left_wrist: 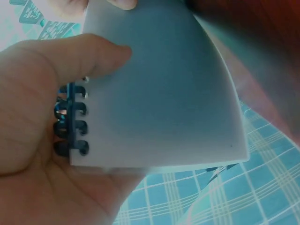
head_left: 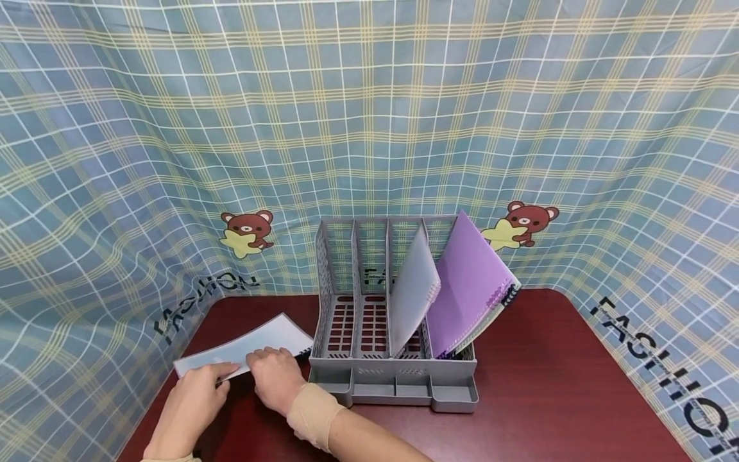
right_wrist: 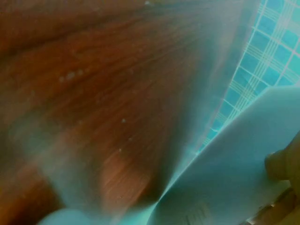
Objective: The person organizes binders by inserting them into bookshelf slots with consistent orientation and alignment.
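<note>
Low over the left part of the table, both hands hold a spiral-bound notebook with a pale, translucent cover (head_left: 256,343). My left hand (head_left: 195,399) grips its bound edge near one end. In the left wrist view the thumb lies on the cover (left_wrist: 164,108), with dark binding rings (left_wrist: 77,119) beside the palm. Farther along the same edge, my right hand (head_left: 277,377) grips the notebook with bent fingers. The right wrist view is blurred; the cover (right_wrist: 220,173) and a fingertip show at its right. The notebook's underside is hidden in the head view.
A grey file rack (head_left: 398,364) with upright dividers and small front trays stands just right of the hands. A pale notebook (head_left: 414,292) and a purple notebook (head_left: 467,276) lean in its right slots. Plaid cloth (head_left: 369,128) surrounds the dark red table (head_left: 548,385).
</note>
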Demonstrator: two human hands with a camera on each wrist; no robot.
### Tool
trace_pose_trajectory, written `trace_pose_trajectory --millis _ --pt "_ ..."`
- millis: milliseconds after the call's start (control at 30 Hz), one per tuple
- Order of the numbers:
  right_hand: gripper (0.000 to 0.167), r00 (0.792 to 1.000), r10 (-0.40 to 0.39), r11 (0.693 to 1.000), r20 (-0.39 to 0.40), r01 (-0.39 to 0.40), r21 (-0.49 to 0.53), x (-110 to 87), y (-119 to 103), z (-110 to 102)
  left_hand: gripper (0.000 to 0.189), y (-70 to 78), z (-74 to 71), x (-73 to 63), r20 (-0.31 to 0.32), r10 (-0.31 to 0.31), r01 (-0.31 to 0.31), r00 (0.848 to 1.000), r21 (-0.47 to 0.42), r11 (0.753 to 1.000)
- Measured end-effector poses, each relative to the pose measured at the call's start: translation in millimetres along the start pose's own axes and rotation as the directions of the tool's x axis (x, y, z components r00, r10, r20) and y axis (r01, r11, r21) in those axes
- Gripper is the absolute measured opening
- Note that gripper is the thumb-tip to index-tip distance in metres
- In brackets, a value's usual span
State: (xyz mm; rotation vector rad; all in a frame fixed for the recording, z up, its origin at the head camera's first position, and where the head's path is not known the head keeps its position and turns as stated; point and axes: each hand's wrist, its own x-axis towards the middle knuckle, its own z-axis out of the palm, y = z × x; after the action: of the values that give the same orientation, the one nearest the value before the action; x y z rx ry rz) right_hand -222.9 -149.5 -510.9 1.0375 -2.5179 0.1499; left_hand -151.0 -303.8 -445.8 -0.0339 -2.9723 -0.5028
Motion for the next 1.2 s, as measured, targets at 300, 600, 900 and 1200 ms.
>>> trace_pose_trajectory --millis 300,600,900,1200 --pt "0.023 0.988 -0.01 0.999 -0.153 0.018 0.051 1.0 2.9 -1.9 0.033 10.1 -10.4 -4.8 -0.111 0.089 -0.085 0.99 0.04 0.996" --pt "0.037 0.984 0.099 0.967 -0.15 -0.059 0.249 5.9 13.9 -17.2 0.071 28.7 -33.1 -14.7 -0.435 0.053 -0.086 0.899 -0.056 0.995" --pt "0.036 0.944 0.249 0.871 -0.216 -0.12 0.476 9.0 23.4 -41.4 0.082 43.5 -54.2 -10.7 -0.323 -0.306 0.233 0.896 -0.244 0.941" --pt "0.026 0.884 0.387 0.754 -0.264 -0.138 0.642 1.3 34.2 -75.1 0.083 51.6 -48.6 1.2 -0.223 -0.342 0.276 0.913 -0.278 0.92"
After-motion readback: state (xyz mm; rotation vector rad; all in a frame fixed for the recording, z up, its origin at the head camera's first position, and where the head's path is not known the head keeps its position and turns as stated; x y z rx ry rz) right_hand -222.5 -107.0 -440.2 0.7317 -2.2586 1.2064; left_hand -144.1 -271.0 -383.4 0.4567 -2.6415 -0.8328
